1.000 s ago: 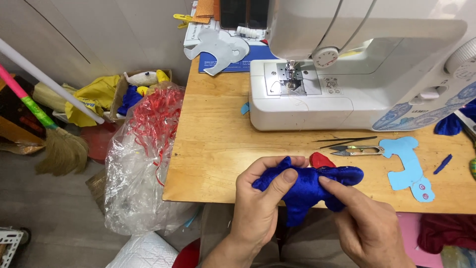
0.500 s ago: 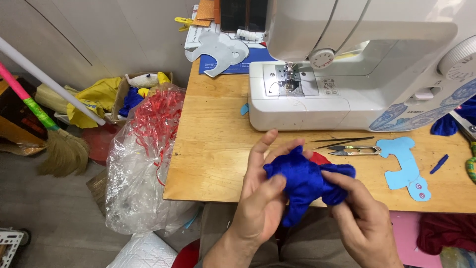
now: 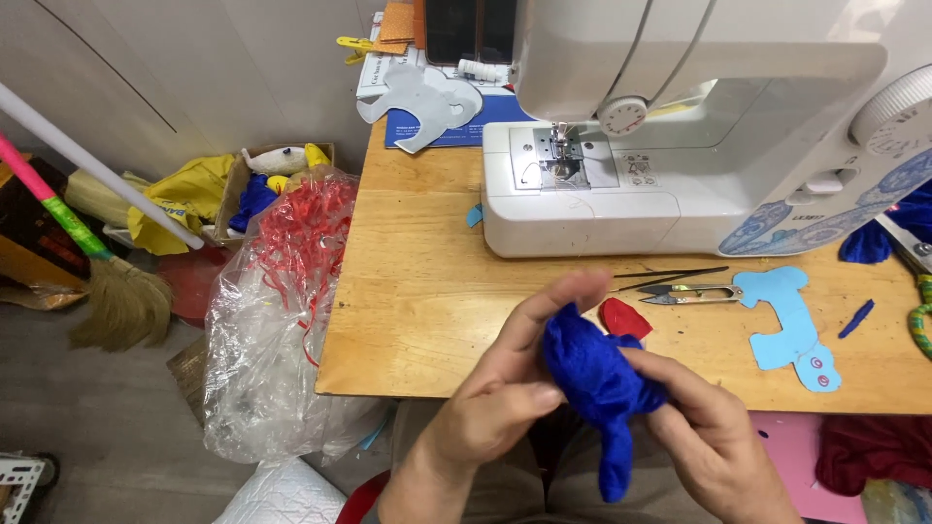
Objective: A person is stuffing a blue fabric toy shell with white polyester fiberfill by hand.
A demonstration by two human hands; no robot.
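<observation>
Head view looks down at two bare hands that hold a blue cloth piece (image 3: 594, 374) between them, just past the front edge of the wooden surface (image 3: 427, 311). Left hand (image 3: 505, 403) has its grip closed on the cloth, thumb pressed on the near side and fingers curled up over the top. Right hand (image 3: 714, 437) grips the other side of the cloth from below, and a floppy end of the cloth hangs down between the wrists. A small red cloth bit (image 3: 624, 317) lies on the surface right behind the blue cloth. Farther back lie small metal snips (image 3: 689, 295) and a light blue paper shape (image 3: 791, 325) toward the right edge. A big white sewing machine (image 3: 680, 136) stands along the back of the surface. Off the left edge sits a clear plastic bag (image 3: 277, 330) full of red scraps. A broom (image 3: 92, 252) leans by the grey wall on the floor.
</observation>
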